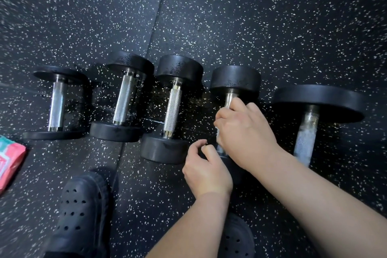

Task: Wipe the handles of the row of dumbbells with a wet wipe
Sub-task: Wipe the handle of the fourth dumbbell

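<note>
Row: five dumbbells side by side on the floor (251,16), handles running away from the person, black round heads at both ends.
First dumbbell (56,107): far left, bare knurled steel handle.
Second dumbbell (124,100): just right of the first, handle bare.
Third dumbbell (172,109): middle of the row, handle bare, sharp cross-hatch knurl.
Fourth dumbbell (235,78): being handled; far head and a short bit of handle show, the rest is under the hands.
Fifth dumbbell (318,102): far right, biggest head, handle looks whitish and blurred.
Wet wipe (218,134): on the fourth dumbbell's handle, a white edge sticks out under the right fingers.
Right hand (245,132): fingers wrapped round the fourth handle with the wipe clamped under them.
Left hand (207,169): at the near end of the fourth dumbbell, fingers curled; cannot tell if it grips the head or only rests there.
Hands: close together, not touching.
Wipes pack (10,161): left edge on the floor, pink with teal and white, well apart from the hands.
Writing: pack print too blurred to read.
Floor: black rubber with white flecks, a seam (159,16) running down between the second and third dumbbells.
Left shoe (81,211): black perforated clog, near the row.
Right shoe (236,239): same kind, partly hidden under the left forearm.
</note>
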`<control>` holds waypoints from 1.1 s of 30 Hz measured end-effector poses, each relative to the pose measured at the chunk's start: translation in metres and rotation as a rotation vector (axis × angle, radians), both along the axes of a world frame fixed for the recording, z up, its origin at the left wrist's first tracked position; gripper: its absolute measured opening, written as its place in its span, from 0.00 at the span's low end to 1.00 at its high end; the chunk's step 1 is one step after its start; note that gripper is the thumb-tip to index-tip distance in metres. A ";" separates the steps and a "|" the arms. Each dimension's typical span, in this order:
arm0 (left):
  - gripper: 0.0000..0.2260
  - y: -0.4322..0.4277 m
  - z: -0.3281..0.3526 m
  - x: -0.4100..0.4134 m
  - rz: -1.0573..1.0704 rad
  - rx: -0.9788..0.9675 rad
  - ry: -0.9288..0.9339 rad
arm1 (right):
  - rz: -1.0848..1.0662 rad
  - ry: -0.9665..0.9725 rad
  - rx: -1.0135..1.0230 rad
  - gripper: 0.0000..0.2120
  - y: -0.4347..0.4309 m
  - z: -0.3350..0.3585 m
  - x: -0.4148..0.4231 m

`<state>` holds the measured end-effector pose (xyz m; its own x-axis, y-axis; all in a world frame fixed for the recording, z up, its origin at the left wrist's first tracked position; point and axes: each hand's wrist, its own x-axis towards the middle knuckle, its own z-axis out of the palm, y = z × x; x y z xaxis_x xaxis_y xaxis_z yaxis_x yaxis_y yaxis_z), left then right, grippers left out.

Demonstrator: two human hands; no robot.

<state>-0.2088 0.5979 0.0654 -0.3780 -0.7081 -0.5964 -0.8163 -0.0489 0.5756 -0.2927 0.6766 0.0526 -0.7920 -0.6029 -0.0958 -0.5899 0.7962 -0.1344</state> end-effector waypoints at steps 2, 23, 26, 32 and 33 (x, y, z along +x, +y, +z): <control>0.13 -0.001 0.000 -0.001 -0.003 0.002 0.003 | 0.013 -0.010 0.037 0.05 -0.004 0.001 0.000; 0.13 -0.001 -0.003 0.000 0.007 -0.006 0.026 | -0.327 -0.119 -0.180 0.04 0.018 0.007 0.023; 0.13 -0.001 -0.003 0.000 0.000 -0.022 0.030 | -0.434 -0.185 -0.298 0.05 0.018 0.008 0.020; 0.12 0.000 -0.004 0.002 0.003 -0.027 0.030 | -0.606 -0.280 -0.358 0.08 0.018 0.012 0.018; 0.12 0.000 -0.004 0.002 0.003 -0.029 0.030 | -0.638 -0.329 -0.371 0.09 0.019 0.012 0.020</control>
<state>-0.2072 0.5975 0.0609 -0.3930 -0.7262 -0.5641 -0.7988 -0.0342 0.6007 -0.2732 0.6955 0.0644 -0.9604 -0.0823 -0.2661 0.0789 0.8358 -0.5434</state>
